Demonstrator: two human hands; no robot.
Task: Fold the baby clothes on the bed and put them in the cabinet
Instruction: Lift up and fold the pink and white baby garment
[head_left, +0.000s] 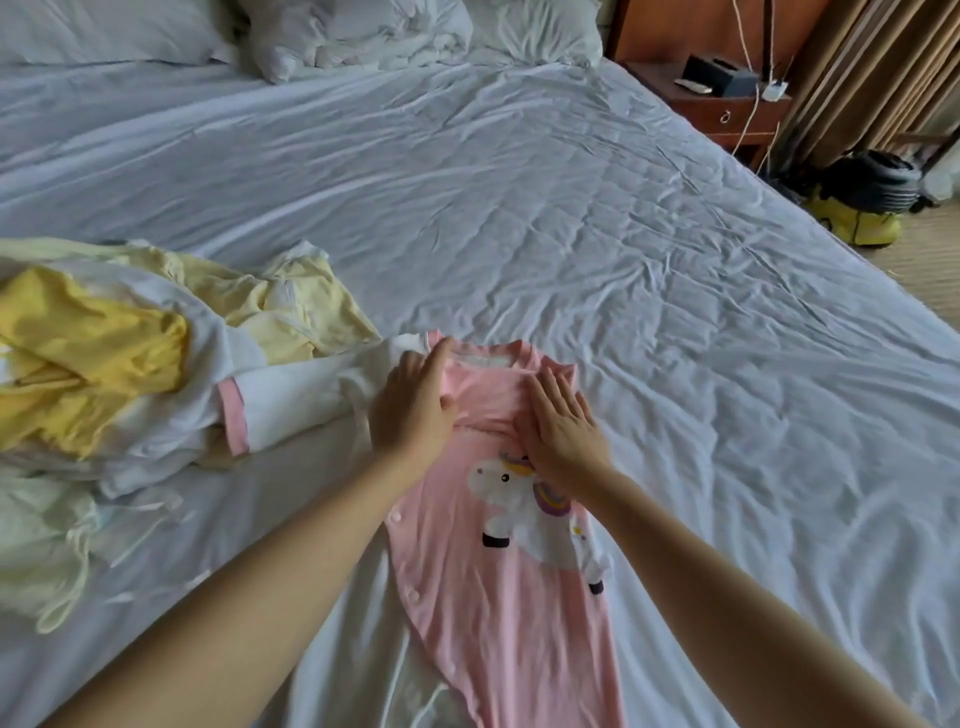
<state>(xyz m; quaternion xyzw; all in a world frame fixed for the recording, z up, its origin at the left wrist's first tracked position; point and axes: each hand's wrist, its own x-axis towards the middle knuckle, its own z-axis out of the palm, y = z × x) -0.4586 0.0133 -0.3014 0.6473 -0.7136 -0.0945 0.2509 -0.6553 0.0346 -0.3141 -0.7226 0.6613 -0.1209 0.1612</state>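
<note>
Baby clothes are all on the bed (571, 208), a big one with a wrinkly white sheet that fills pretty much the whole view. Crumpled pillows (337, 36) sit at the far end, and a brown curtain (872, 67) hangs off to the right. The pile (104, 364) of unfolded stuff is at the left edge of the bed, mostly yellow, pale yellow and white things all jumbled together.

Just beside the pile is a pink romper (493, 623), laid out flat, front up, collar pointing away from the person. Its white sleeve (291, 400) sticks out to the left and reaches onto the pile. A wooden nightstand (727, 109) stands past the far right corner of the bed, with some small dark things on top I can't make out.

The left hand (413, 410) lies on the romper's left shoulder, fingers stretched out toward the collar, not gripping anything as far as I can see. The right hand (563, 431) is flat on the chest, fingers straight and together, just pressing the fabric down. There's a unicorn print (524, 509) right below that hand, partly covered by the wrist. The sleeve ends in a pink cuff (232, 415).
</note>
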